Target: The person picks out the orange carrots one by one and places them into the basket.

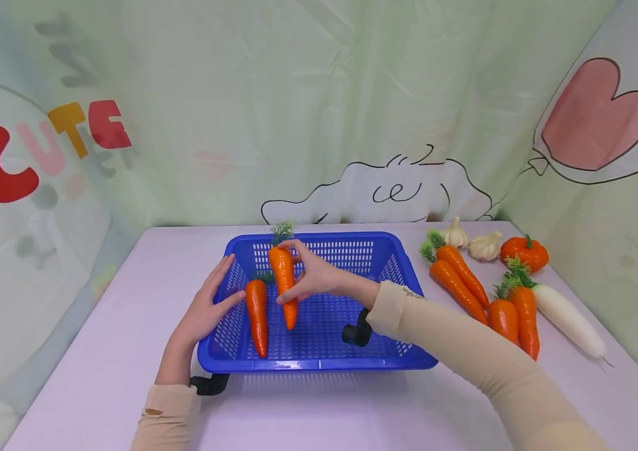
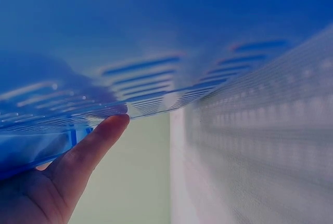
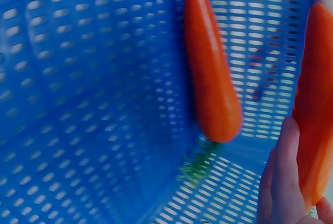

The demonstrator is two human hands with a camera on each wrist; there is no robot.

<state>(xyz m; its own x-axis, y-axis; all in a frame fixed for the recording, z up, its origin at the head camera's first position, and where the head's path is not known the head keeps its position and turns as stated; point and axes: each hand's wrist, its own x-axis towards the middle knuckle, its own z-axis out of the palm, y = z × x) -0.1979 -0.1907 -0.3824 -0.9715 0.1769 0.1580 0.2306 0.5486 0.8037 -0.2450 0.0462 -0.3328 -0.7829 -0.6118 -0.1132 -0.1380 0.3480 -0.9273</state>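
Observation:
A blue plastic basket [image 1: 319, 365] with slotted walls stands on the table. My left hand [image 1: 208, 305] holds its left side, thumb over the rim and fingers along the outer wall. In the left wrist view a finger [image 2: 86, 156] presses the basket wall [image 2: 140, 21] from outside. My right hand [image 1: 319, 270] pinches an orange carrot [image 1: 283, 275] near its top and middle, over the basket, tip pointing down. Another carrot [image 1: 257, 316] lies inside along the left wall; in the right wrist view this carrot [image 3: 210, 68] shows green leaves [image 3: 200, 164] at its thick end.
Right of the basket lie several more carrots [image 1: 459, 291], two garlic bulbs [image 1: 484, 247], an orange pumpkin [image 1: 524, 254] and a white radish [image 1: 569, 319]. A printed curtain [image 1: 319, 113] hangs behind the table [image 1: 127, 351].

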